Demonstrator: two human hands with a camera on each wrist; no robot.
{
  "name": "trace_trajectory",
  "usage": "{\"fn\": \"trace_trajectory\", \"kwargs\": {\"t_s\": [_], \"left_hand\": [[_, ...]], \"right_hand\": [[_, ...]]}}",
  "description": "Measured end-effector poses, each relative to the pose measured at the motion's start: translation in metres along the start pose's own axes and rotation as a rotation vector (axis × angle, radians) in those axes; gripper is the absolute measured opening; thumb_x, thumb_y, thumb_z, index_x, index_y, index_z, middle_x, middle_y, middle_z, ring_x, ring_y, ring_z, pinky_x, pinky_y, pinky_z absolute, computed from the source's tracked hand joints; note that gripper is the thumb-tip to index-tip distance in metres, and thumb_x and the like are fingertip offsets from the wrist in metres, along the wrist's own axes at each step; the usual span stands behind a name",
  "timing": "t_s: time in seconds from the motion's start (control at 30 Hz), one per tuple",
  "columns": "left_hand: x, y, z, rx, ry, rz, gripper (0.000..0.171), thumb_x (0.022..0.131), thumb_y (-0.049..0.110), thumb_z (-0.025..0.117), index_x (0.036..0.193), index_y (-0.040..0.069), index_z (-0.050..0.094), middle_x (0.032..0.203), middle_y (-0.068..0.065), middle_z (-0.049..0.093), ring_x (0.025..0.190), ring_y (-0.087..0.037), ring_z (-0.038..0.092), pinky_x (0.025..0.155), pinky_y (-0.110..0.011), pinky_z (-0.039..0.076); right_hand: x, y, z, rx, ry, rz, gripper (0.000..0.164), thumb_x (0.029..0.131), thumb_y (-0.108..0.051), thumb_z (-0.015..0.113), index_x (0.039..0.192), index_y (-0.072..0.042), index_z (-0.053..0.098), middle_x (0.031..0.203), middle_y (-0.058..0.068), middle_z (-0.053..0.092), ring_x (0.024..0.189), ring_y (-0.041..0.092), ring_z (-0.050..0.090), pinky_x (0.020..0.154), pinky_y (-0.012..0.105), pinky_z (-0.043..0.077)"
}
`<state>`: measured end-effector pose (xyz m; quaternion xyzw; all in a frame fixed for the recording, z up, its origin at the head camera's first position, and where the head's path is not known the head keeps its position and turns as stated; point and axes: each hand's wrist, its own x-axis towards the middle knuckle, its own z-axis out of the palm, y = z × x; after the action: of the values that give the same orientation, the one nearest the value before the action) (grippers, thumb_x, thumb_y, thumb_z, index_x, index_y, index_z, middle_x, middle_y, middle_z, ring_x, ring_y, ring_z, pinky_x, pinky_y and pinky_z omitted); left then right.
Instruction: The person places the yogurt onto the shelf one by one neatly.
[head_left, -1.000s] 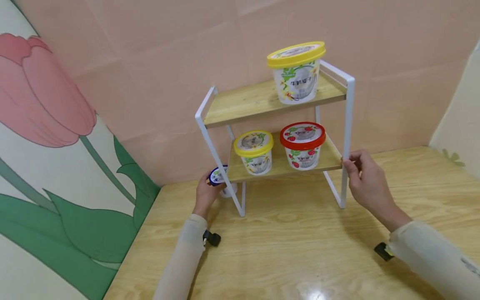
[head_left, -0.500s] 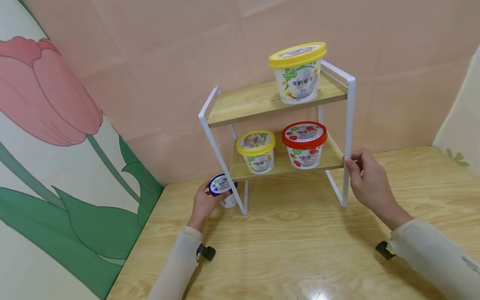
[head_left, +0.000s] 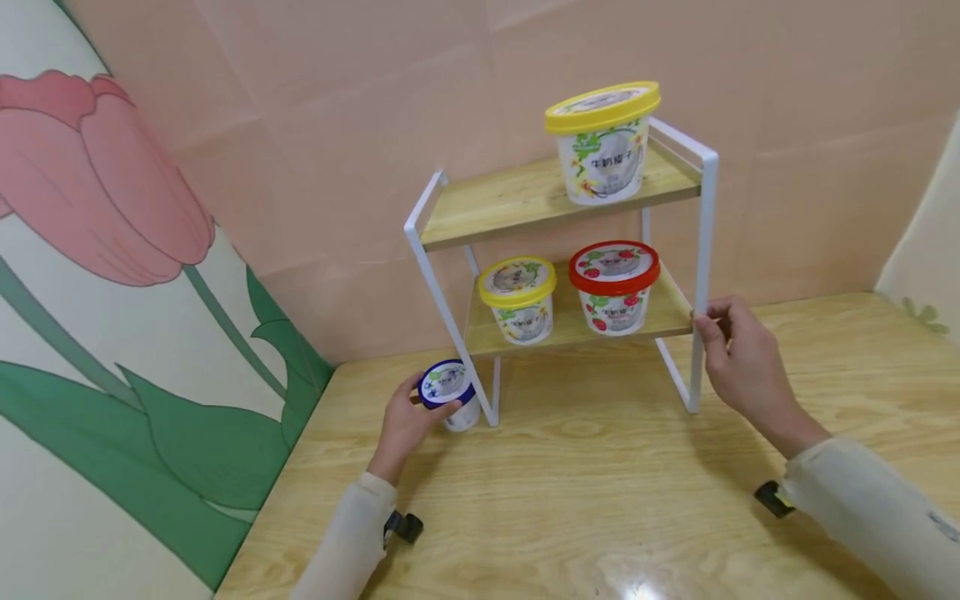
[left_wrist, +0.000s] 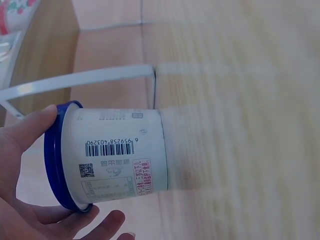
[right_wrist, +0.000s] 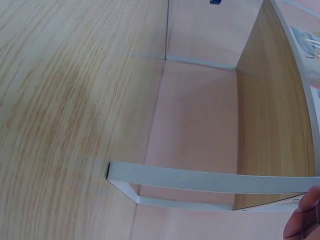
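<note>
My left hand (head_left: pixel 406 431) grips a paper tub (head_left: pixel 447 384) with a blue lid, just left of the shelf's left legs. In the left wrist view, thumb and fingers hold the tub (left_wrist: pixel 117 150) round its lid; its base is at the tabletop, and whether it bears on it I cannot tell. My right hand (head_left: pixel 745 367) pinches the right front post of the white-framed, two-tier wooden shelf (head_left: pixel 487 207) at lower-board height. On the lower board stand a yellow-lidded tub (head_left: pixel 527 323) and a red-lidded tub (head_left: pixel 617 312). A larger-looking yellow-lidded tub (head_left: pixel 606 165) stands at the upper board's right end.
The shelf stands on a wood-grain table (head_left: pixel 570 517) close to a pink backdrop (head_left: pixel 360 100). On the left is a panel (head_left: pixel 247 433) printed with a pink tulip and green leaves. A pale wall (head_left: pixel 926 242) bounds the right side.
My left hand has brought the blue-lidded tub forward along the shelf's left side, from behind the left front post to beside it. My right hand keeps its hold on the right post.
</note>
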<state>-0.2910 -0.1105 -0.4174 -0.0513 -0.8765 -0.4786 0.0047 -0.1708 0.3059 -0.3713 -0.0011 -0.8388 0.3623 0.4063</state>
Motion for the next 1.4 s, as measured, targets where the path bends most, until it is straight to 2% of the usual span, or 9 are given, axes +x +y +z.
{"fn": "trace_trajectory", "kwargs": {"t_s": [0.17,0.4,0.7,0.87,1.03,1.13,1.27,1.4], "left_hand": [[-0.014,0.001,-0.002,0.025,-0.014,-0.017,0.093,0.074,0.039,0.088,0.149,0.009,0.042,0.143,-0.014,0.052,0.125,-0.034,0.054,0.094,-0.043,0.055],[-0.031,0.004,-0.005,0.090,-0.044,-0.027,0.094,0.074,0.042,0.087,0.149,0.007,0.042,0.146,-0.017,0.051,0.129,-0.036,0.052,0.099,-0.051,0.052],[-0.038,0.004,-0.010,0.126,-0.057,0.014,0.091,0.074,0.038,0.088,0.146,0.005,0.044,0.144,-0.018,0.053,0.127,-0.036,0.054,0.098,-0.052,0.051],[-0.041,0.007,-0.012,0.158,-0.083,0.012,0.092,0.075,0.039,0.087,0.147,0.004,0.042,0.144,-0.019,0.052,0.126,-0.036,0.054,0.100,-0.053,0.049],[-0.040,0.010,-0.019,0.167,-0.147,0.003,0.102,0.075,0.043,0.086,0.153,0.008,0.031,0.151,-0.018,0.044,0.134,-0.037,0.048,0.105,-0.056,0.046],[-0.036,0.009,-0.029,0.178,-0.194,0.035,0.110,0.073,0.044,0.088,0.157,0.013,0.024,0.155,-0.018,0.037,0.138,-0.040,0.043,0.107,-0.060,0.044],[-0.025,0.000,-0.045,0.109,-0.276,0.084,0.111,0.072,0.036,0.090,0.158,0.018,0.022,0.160,-0.015,0.032,0.144,-0.042,0.035,0.108,-0.058,0.044],[-0.013,-0.012,-0.050,0.013,-0.406,0.097,0.107,0.076,0.032,0.087,0.159,0.021,0.020,0.165,-0.007,0.026,0.150,-0.037,0.028,0.111,-0.052,0.044]], "right_hand": [[-0.002,0.001,0.000,0.001,-0.005,0.008,0.015,0.102,-0.009,0.053,0.105,0.005,0.055,0.081,0.007,0.057,0.067,-0.009,0.041,0.053,0.012,0.035],[-0.009,0.006,-0.001,0.004,-0.036,0.029,0.018,0.104,-0.011,0.050,0.109,0.005,0.053,0.086,0.016,0.059,0.069,-0.009,0.041,0.052,0.012,0.035],[-0.007,0.006,0.000,-0.005,-0.031,0.018,0.017,0.103,-0.011,0.051,0.108,0.005,0.054,0.083,0.015,0.059,0.067,-0.009,0.041,0.052,0.012,0.035],[-0.005,0.004,-0.001,-0.009,-0.028,0.013,0.018,0.103,-0.012,0.051,0.108,0.005,0.054,0.082,0.014,0.059,0.067,-0.008,0.041,0.053,0.012,0.035],[-0.003,0.004,-0.001,-0.007,-0.022,0.011,0.017,0.103,-0.011,0.052,0.107,0.006,0.054,0.083,0.015,0.059,0.067,-0.009,0.040,0.053,0.012,0.034],[-0.001,0.003,-0.001,-0.006,-0.014,0.007,0.017,0.103,-0.010,0.052,0.107,0.006,0.054,0.083,0.015,0.059,0.067,-0.009,0.040,0.054,0.011,0.034],[0.001,0.001,0.000,-0.006,-0.010,0.006,0.018,0.103,-0.011,0.052,0.107,0.006,0.054,0.082,0.016,0.059,0.065,-0.007,0.040,0.053,0.012,0.034],[0.000,0.001,0.000,-0.004,-0.009,0.016,0.018,0.103,-0.012,0.052,0.107,0.006,0.053,0.081,0.014,0.057,0.064,-0.006,0.040,0.051,0.013,0.034]]}}
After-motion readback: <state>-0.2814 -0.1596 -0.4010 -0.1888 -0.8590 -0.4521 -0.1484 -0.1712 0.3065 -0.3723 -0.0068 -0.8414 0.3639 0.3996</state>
